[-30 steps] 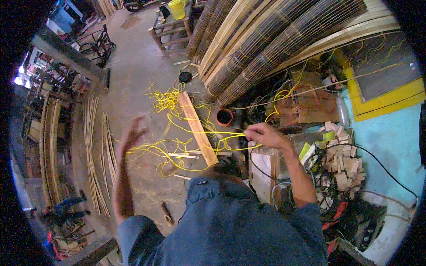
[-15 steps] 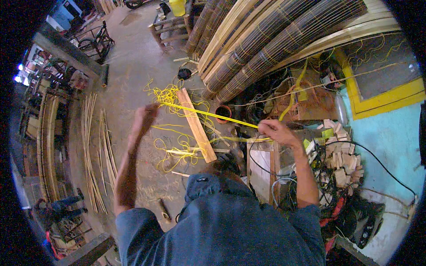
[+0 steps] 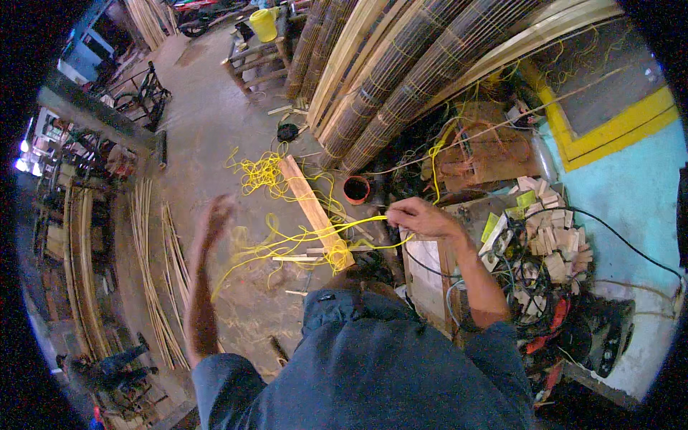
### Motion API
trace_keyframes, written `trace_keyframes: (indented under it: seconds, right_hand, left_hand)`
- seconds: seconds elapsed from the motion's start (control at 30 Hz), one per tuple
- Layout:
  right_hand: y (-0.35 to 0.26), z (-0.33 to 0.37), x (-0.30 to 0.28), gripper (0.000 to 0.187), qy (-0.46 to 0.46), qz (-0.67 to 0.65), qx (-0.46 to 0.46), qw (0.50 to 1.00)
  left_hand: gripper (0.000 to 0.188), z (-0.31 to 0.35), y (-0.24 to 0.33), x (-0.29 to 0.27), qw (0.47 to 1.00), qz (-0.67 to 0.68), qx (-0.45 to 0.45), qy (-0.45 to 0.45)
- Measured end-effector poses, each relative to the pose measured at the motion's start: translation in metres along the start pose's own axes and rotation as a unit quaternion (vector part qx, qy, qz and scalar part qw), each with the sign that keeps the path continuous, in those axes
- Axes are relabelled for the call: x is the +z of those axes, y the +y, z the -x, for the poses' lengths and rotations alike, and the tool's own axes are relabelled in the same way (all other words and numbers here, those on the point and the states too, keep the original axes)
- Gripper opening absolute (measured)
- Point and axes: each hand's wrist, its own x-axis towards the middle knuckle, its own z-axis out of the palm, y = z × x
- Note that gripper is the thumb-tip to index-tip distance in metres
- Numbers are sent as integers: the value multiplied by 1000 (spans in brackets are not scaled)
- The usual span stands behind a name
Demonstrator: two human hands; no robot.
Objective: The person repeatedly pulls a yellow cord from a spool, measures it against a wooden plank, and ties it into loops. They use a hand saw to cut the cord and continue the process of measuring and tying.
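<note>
Yellow cord (image 3: 364, 221) runs in several loose strands from my right hand (image 3: 421, 218), whose fingers are closed on it. The strands sag leftward over the floor, their far ends smeared by motion. My left hand (image 3: 217, 215) is off to the left, apart from the strands, its fingers too blurred to read. A flat wooden board (image 3: 304, 197) lies slantwise between my hands, with cord looped about its near end. Beyond my left hand, a tangled heap of yellow cord (image 3: 261, 173) lies by the board's far end.
Rolled slatted blinds (image 3: 401, 93) lean at the far right. An orange-rimmed pot (image 3: 356, 189) stands beyond my right hand. Wood offcuts (image 3: 555, 240) are piled beside a wooden box at right. Thin bamboo strips (image 3: 149, 265) lie along the left floor; a person (image 3: 107, 364) is at lower left.
The cord, stretched taut between my hands before, now hangs slack from my right hand. My left hand has come away from it, lower and to the left. My right hand has shifted slightly left.
</note>
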Motion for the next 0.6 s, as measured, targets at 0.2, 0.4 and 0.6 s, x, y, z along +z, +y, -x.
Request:
trace_keyframes:
  seconds: [0.2, 0.4, 0.6]
  right_hand:
    - [-28, -39, 32, 37, -17, 56, -29, 998]
    - [-17, -6, 6, 29, -8, -131, 46, 990]
    - [-6, 48, -39, 27, 75, -41, 72, 994]
  left_hand:
    - [50, 36, 177, 130, 898, 79, 135, -411]
    - [26, -3, 118, 83, 981, 78, 140, -111]
    - [29, -66, -16, -93, 953, -222, 57, 200]
